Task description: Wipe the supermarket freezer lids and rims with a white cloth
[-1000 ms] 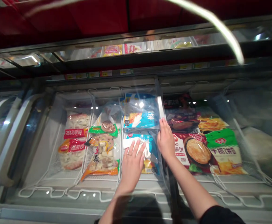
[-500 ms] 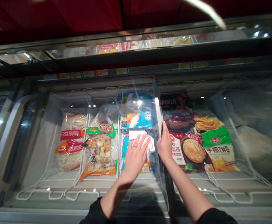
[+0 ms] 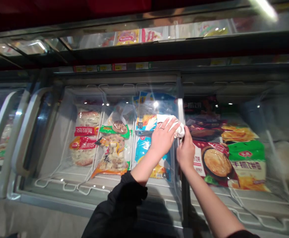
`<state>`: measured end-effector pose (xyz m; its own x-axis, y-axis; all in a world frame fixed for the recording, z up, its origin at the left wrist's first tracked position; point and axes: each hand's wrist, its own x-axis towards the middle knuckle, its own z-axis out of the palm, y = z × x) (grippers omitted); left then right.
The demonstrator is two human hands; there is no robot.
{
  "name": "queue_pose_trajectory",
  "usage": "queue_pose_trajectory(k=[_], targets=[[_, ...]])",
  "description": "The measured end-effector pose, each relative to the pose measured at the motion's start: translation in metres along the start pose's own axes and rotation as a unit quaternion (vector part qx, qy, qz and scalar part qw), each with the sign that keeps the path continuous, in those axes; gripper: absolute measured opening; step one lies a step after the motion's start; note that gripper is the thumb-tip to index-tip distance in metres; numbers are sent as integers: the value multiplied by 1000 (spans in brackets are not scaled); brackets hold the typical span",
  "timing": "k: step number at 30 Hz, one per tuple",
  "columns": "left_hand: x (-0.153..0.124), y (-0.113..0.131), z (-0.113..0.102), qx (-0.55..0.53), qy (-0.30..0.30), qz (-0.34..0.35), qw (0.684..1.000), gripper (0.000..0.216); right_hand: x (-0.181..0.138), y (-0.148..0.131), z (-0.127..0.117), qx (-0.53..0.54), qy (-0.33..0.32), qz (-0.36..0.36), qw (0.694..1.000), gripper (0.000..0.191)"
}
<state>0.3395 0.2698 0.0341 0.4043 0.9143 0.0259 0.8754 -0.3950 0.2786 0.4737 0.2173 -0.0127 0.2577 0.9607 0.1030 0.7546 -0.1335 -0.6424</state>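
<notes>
One white cloth [image 3: 165,117] reaching grey divider [image 3: 179,86] from its left; left hand [image 3: 162,138] flat on it, fingers slightly apart; right hand [image 3: 186,150] narrow, at divider, can't tell if gripping; glass lid [image 3: 156,103] between cloth and bags; left of divider: at least two blue bags [image 3: 143,145], two red-labelled bags [image 3: 81,158]; right of divider: one green-topped bag [image 3: 248,148], one pancake bag [image 3: 217,162]

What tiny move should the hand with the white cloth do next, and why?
Perhaps slide the left hand leftward over the glass lid: the white cloth under it reaches the pale edge strip, and the right hand is close beside it, so there seems little room rightward.
</notes>
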Motion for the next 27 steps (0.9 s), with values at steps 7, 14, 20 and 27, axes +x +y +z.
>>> queue_pose_trajectory(k=[7, 14, 20, 27], targets=[[-106, -8, -11, 22, -21, -63, 998, 53, 4, 1, -1, 0, -1, -74, 997, 75], [-188, -73, -33, 42, 62, -313, 947, 52, 8, -3, -3, -50, -33, -149, 987, 72], [-152, -51, -21, 43, 111, -380, 917, 54, 7, -3, 1, -71, -15, -164, 984, 63], [-127, 54, 23, 20, 50, -95, 994, 53, 10, 8, 6, -62, -1, -182, 981, 64]])
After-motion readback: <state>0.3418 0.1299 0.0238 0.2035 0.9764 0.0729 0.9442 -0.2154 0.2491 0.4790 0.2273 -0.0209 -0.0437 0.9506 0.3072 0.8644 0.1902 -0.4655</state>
